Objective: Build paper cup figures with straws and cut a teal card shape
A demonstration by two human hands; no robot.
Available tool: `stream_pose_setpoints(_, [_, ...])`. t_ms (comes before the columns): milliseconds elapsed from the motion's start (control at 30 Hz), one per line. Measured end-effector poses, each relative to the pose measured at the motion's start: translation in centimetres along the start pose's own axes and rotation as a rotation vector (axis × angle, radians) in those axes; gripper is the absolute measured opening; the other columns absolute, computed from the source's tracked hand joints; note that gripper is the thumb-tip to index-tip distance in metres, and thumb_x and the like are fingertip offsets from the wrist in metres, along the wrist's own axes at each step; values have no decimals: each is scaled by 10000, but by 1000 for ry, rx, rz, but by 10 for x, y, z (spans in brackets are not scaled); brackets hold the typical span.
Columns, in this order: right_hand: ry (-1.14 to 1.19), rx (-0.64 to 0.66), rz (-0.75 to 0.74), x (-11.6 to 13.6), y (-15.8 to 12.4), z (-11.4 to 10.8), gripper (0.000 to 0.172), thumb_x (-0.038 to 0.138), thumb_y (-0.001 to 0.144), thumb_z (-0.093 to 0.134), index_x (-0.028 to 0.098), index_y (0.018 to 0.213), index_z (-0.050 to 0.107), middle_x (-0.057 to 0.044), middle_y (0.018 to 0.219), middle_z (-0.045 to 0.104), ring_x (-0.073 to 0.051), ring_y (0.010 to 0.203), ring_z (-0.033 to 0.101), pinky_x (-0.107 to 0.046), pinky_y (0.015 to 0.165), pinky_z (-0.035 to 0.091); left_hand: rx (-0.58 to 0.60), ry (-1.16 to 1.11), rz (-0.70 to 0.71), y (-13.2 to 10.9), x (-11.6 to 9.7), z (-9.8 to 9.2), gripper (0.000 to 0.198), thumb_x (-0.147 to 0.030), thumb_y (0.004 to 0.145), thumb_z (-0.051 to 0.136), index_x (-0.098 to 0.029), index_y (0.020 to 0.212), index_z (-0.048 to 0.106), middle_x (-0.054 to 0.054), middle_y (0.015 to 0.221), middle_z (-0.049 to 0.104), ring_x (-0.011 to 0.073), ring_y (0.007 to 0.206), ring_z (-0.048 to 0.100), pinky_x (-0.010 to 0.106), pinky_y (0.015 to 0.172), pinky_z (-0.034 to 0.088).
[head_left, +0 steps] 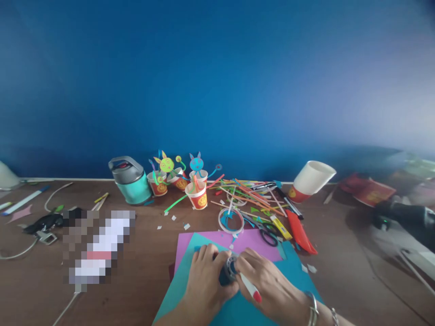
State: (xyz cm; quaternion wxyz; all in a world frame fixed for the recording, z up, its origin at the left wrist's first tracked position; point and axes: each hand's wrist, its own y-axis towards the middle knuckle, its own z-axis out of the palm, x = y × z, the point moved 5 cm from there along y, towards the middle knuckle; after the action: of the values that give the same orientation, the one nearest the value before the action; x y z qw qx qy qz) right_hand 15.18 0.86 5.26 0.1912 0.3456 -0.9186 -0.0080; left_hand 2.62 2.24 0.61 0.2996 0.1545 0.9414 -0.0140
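Marker (250, 286), slim and white with a red end, gripped in the right hand (260, 278); red end slants toward the wearer, other end hidden by the fingers. Left hand (208, 274): curled, thumb and index finger gripping a small dark ring with a pale patterned rim (231, 266). Ring lies between the two hands, on a sheet of teal-blue paper (180, 278). Sheet of violet paper (253, 237) shows beneath, toward the wall. All on a brown wood-look surface (146, 276). Just past the papers: wide clear tape roll (220, 224) with blue scraps showing inside; black-handled scissors (269, 237); small yellow box (281, 227); glossy red packet (301, 233), lying flat. Behind these, a jumbled heap of thin coloured sticks (251, 192). Left of the heap, red-and-white paper cups (200, 201) clustered, two bearing cut-out animal heads, one yellow-green (166, 165), one blue (196, 164). Beside them, turquoise jar with grey handled lid (134, 191), upright. Farther right, tall white-and-red paper cup stack (311, 179), tilted.
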Motion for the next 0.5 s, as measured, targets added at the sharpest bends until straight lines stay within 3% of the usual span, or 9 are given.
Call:
stream_pose_setpoints(133, [105, -47, -1, -3, 3, -2, 110, 116, 874, 413, 204, 882, 478, -35, 817, 580, -189, 770, 536, -312, 678, 469, 49, -26, 29, -2, 0, -2, 415, -424, 718, 693, -323, 1108, 594, 25, 997, 565, 249, 951, 503, 370, 797, 364])
stream_pose_setpoints(300, [242, -8, 28, -4, 8, -5, 106, 129, 861, 423, 214, 864, 487, -28, 829, 573, -181, 784, 535, -304, 685, 458, 45, -28, 41, -3, 0, -3, 376, -428, 745, 673, -324, 1098, 597, 18, 983, 556, 238, 943, 499, 351, 780, 355])
stream_pose_setpoints(500, [567, -13, 244, -27, 9, -3, 95, 203, 839, 465, 206, 758, 514, 4, 726, 543, -148, 657, 487, -274, 607, 393, -11, -12, 34, -2, -2, -4, 408, -448, 709, 721, -325, 1087, 630, 24, 962, 581, 249, 925, 531, 359, 776, 376])
